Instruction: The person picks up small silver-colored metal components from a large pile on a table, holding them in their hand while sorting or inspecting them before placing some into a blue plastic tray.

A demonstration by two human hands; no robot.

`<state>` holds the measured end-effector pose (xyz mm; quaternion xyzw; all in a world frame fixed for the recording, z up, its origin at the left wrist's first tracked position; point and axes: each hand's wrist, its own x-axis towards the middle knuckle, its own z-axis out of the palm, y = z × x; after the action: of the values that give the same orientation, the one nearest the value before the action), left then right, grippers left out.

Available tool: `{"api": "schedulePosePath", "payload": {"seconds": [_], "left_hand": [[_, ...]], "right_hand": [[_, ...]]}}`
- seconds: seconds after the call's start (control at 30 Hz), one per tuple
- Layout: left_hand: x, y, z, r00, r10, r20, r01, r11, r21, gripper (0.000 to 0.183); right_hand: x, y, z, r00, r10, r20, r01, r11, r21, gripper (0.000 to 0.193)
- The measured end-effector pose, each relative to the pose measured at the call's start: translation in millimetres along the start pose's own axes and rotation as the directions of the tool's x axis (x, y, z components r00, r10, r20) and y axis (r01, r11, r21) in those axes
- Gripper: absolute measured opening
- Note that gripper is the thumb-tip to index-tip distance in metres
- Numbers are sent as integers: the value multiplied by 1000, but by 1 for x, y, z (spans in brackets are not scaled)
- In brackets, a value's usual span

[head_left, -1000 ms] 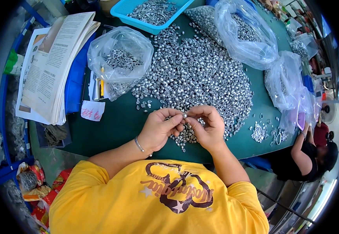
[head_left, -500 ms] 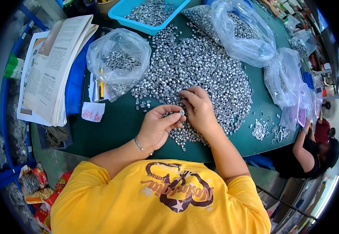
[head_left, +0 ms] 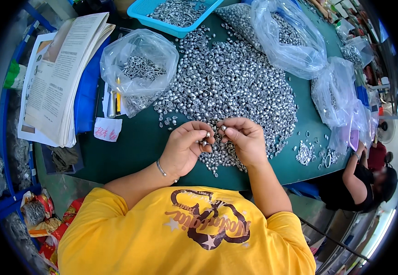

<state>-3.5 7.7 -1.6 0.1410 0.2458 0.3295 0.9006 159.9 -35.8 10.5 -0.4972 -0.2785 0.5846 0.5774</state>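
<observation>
Head view: heap of small silver pieces [head_left: 254, 91] spread over a green worktop [head_left: 130, 158], serving as landmark. Left hand [head_left: 184, 149]: positioned at the near edge of the heap, grip pinching a bright silver piece [head_left: 207, 135] between thumb and forefinger, with another showing just below at the curled fingers. Right hand [head_left: 250, 144]: over the same near edge, grip pinching a rounded silver piece [head_left: 223, 128] between thumb and forefinger, just beside the left hand, fingertips apart.

Writing, by position from the heap:
- Well to the left: printed pages [head_left: 54, 94], bearing columns of small dark characters and a picture block.
- Left of the near part: white slip [head_left: 107, 129], lying flat and marked with red handwriting.
- Nearest side, below the worktop edge: yellow shirt [head_left: 130, 238], printed with reddish-brown script, a dark motif and pale stars.

Other items: clear plastic bag [head_left: 162, 48] with silver rings, touching the heap's left side; light-blue basket [head_left: 176, 31], likewise loaded, at the far edge.
</observation>
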Motion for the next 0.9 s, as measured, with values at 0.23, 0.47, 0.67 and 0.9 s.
{"api": "schedulePosePath", "payload": {"seconds": [0.23,0.47,0.67,0.9], "left_hand": [[-3,-1,4,993,-106,-52,113,983,145,14],[-1,-4,4,993,-2,-119,17,992,122,12],[3,-3,-7,998,42,-55,-43,999,-18,12],[2,1,-2,999,-6,-35,3,998,-64,13]], "right_hand": [[-13,3,15,958,-284,46,286,925,-249,19],[0,3,16,851,-507,134,440,551,-709,15],[30,13,21,773,-523,361,503,157,-850,13],[26,7,18,804,-461,375,477,126,-870,13]]}}
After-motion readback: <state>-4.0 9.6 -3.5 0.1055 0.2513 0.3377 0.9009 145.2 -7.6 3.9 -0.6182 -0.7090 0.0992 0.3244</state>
